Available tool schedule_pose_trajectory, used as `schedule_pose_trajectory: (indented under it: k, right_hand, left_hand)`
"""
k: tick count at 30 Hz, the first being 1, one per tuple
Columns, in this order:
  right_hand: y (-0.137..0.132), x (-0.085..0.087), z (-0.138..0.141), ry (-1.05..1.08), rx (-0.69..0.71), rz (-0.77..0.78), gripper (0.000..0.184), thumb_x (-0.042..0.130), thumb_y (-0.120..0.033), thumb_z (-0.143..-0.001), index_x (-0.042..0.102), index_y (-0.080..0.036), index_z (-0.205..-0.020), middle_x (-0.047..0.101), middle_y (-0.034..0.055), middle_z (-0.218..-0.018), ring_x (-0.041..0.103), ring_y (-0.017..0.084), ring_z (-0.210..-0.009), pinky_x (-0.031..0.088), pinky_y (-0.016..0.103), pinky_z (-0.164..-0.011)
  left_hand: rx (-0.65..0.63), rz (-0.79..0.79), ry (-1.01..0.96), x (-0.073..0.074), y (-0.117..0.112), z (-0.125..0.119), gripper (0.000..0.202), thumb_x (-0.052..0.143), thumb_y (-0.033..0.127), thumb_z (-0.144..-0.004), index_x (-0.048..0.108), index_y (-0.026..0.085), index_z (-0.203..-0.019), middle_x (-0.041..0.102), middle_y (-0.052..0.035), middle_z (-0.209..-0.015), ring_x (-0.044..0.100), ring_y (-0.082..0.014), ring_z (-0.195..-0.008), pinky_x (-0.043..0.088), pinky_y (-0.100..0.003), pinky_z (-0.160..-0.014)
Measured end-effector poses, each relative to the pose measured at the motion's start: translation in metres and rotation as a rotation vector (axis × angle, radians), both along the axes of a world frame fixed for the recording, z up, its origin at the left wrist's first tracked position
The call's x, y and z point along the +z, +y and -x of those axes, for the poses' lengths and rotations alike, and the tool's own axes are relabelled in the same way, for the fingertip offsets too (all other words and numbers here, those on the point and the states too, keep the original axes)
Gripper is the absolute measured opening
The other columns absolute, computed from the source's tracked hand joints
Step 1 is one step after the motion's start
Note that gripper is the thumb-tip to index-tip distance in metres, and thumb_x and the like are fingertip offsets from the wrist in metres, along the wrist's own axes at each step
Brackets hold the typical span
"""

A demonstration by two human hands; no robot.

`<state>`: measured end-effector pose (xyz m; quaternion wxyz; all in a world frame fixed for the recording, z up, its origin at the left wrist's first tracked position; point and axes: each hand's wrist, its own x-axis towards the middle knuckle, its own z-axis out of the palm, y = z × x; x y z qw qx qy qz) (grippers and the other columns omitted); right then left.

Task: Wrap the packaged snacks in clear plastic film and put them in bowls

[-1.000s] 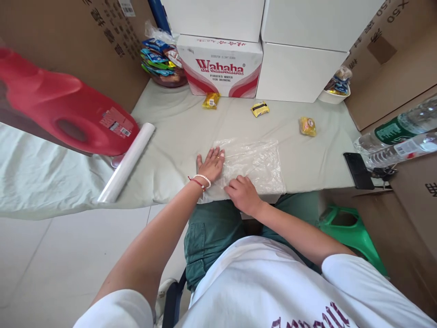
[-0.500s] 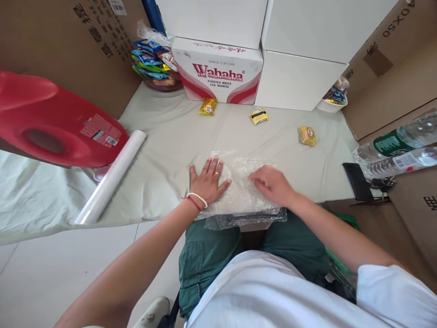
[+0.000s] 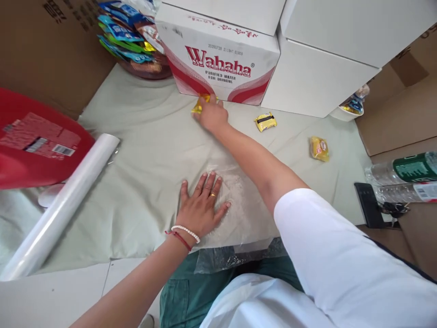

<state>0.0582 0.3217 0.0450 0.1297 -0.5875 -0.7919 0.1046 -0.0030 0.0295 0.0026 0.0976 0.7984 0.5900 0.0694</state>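
My left hand [image 3: 201, 207] lies flat with fingers spread on a sheet of clear plastic film [image 3: 242, 214] at the near edge of the cloth-covered table [image 3: 143, 155]. My right hand [image 3: 210, 114] is stretched far forward, its fingers closed round a small yellow snack packet [image 3: 200, 104] lying just in front of the Wahaha carton [image 3: 221, 64]. Two more yellow snack packets lie to the right: one with a dark band [image 3: 265, 121] and one further right [image 3: 319, 148].
A roll of cling film [image 3: 61, 209] lies at the left beside a big red jug [image 3: 30, 146]. A bowl of blue-wrapped snacks [image 3: 133, 41] stands at the back left; white boxes [image 3: 324, 59], cardboard boxes, water bottles [image 3: 406, 175] and a black phone [image 3: 368, 205] are at the right.
My right hand left the plastic film and reached forward to the yellow packet by the Wahaha carton. The left hand stayed flat on the film. The camera moved closer.
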Motion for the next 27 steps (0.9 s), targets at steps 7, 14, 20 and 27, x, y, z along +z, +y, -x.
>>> schedule_pose_trajectory:
  k: [7, 14, 20, 27]
  right_hand:
    - [-0.048, -0.007, -0.093, 0.101, 0.059, 0.037, 0.038, 0.046, -0.014, -0.103, 0.063, -0.017, -0.137, 0.063, 0.0075, -0.114, 0.063, 0.019, -0.1, 0.049, 0.034, -0.097]
    - [-0.16, 0.014, -0.225, 0.821, 0.094, 0.133, 0.017, 0.067, -0.038, -0.091, 0.067, -0.021, -0.09, 0.065, 0.0031, -0.095, 0.061, 0.017, -0.087, 0.053, 0.035, -0.085]
    - [-0.235, 0.024, -0.239, 0.642, 0.595, 0.291, 0.022, 0.058, -0.019, -0.096, 0.072, -0.021, -0.08, 0.068, 0.0072, -0.109, 0.064, 0.018, -0.097, 0.053, 0.035, -0.09]
    - [-0.259, -0.002, -0.214, 0.33, 0.454, 0.056, 0.028, 0.051, 0.002, -0.082, 0.07, -0.02, -0.081, 0.073, 0.009, -0.105, 0.059, 0.026, -0.108, 0.049, 0.044, -0.099]
  left_hand:
    - [0.016, 0.056, 0.019, 0.005, 0.001, -0.003, 0.076, 0.035, 0.062, -0.104, 0.023, 0.027, -0.171, 0.019, -0.0103, -0.178, 0.019, -0.036, -0.165, -0.004, -0.073, -0.128]
    - [0.024, 0.043, 0.056, 0.006, 0.001, -0.004, 0.076, 0.029, 0.063, -0.104, 0.024, 0.026, -0.17, 0.02, -0.0092, -0.178, 0.019, -0.0341, -0.165, 0.0, -0.073, -0.128]
    - [0.036, 0.045, 0.086, 0.008, 0.001, -0.005, 0.068, 0.019, 0.052, -0.108, 0.025, 0.026, -0.17, 0.023, -0.0089, -0.177, 0.022, -0.0311, -0.165, 0.006, -0.073, -0.128]
    - [0.068, 0.061, 0.105, 0.015, 0.0, -0.011, 0.066, 0.021, 0.053, -0.107, 0.032, 0.029, -0.168, 0.023, -0.0067, -0.177, 0.023, -0.0296, -0.164, 0.011, -0.072, -0.128]
